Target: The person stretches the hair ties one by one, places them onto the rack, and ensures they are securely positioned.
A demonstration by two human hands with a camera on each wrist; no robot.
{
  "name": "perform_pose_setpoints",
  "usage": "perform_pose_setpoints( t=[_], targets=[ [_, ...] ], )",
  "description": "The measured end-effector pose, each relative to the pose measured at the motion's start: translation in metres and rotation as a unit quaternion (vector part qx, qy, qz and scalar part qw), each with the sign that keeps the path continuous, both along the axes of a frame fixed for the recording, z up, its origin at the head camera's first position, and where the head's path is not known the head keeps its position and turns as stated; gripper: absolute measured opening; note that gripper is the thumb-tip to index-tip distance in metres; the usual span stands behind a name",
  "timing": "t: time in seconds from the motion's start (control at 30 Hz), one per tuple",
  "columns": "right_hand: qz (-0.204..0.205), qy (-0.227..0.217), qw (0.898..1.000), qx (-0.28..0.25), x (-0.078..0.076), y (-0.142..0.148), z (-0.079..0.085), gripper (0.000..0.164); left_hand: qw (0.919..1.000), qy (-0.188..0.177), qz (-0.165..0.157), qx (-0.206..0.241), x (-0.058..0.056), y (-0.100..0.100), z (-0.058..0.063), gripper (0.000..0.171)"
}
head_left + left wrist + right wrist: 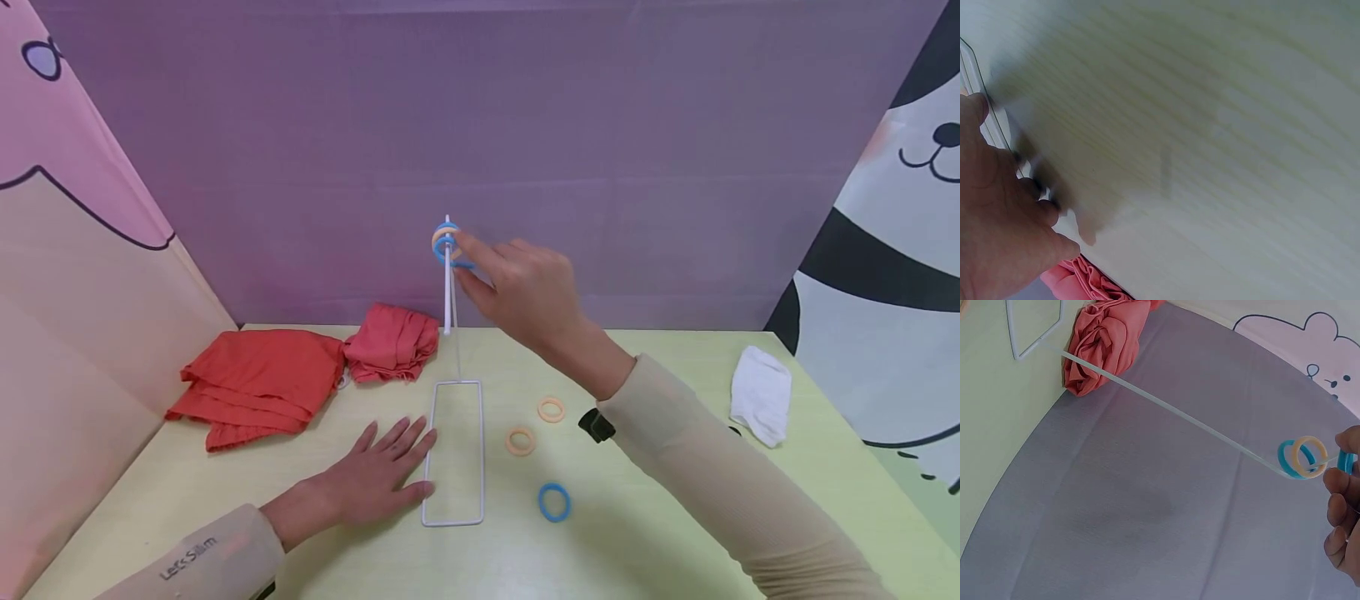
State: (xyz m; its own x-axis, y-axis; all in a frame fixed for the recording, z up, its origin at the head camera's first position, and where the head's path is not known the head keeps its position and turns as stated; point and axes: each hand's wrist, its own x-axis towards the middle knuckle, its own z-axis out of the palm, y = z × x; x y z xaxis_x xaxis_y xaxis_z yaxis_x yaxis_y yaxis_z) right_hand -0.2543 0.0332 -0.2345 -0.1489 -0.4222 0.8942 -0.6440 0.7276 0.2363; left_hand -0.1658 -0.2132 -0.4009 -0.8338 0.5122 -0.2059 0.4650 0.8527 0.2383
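A white wire stand (482, 450) has a rectangular base on the table and a tall rod (1166, 407) with a projecting arm at its top. A blue ring (1281, 457) and a light orange ring (1309, 439) hang on that arm near the bend. My right hand (525, 292) pinches another blue ring (1346, 461) between thumb and finger; the arm's end seems to pass into it, partly covered by the fingers. Palm down, my left hand (378, 479) rests with spread fingers, its thumb and fingertips on the base's left side.
Right of the base lie two light orange rings (521, 452) and a blue ring (555, 519). Folded red cloths (262, 379) sit at the back left, a white cloth (761, 392) at the right. A purple curtain (480, 125) hangs behind the table.
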Motion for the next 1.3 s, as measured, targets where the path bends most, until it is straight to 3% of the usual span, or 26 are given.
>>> perform_pose_setpoints(
  t=[0.33, 0.6, 0.8, 0.97, 1.07, 1.17, 1.23, 1.3],
  targets=[
    [-0.008, -0.009, 1.000, -0.015, -0.010, -0.003, -0.002, 0.019, 1.0000, 0.000, 0.000, -0.007, 0.002, 0.001, -0.001, 0.078],
    [-0.015, -0.038, 0.999, -0.010, -0.011, -0.003, -0.003, 0.023, 0.9999, 0.003, -0.002, -0.010, 0.002, 0.001, 0.002, 0.078],
    [-0.016, -0.069, 0.997, 0.004, -0.002, 0.004, -0.006, 0.028, 1.0000, 0.003, -0.001, -0.007, 0.003, 0.001, 0.001, 0.079],
    [-0.010, -0.112, 0.994, 0.017, 0.014, 0.024, -0.019, 0.036, 1.0000, 0.005, -0.002, -0.007, 0.003, 0.003, 0.001, 0.079],
    [-0.001, -0.167, 0.985, 0.030, 0.024, 0.040, -0.032, 0.041, 1.0000, 0.007, -0.004, -0.006, 0.003, 0.004, 0.002, 0.078],
    [-0.008, -0.241, 0.969, 0.049, 0.032, 0.054, -0.047, 0.046, 1.0000, 0.006, -0.004, -0.003, 0.003, 0.005, 0.002, 0.078],
    [-0.024, -0.300, 0.951, 0.070, 0.037, 0.062, -0.057, 0.048, 1.0000, 0.004, -0.004, -0.003, 0.004, 0.006, 0.003, 0.077],
    [-0.042, -0.362, 0.926, 0.095, 0.041, 0.069, -0.067, 0.050, 1.0000, 0.001, -0.002, -0.004, 0.004, 0.006, 0.004, 0.077]
  ],
)
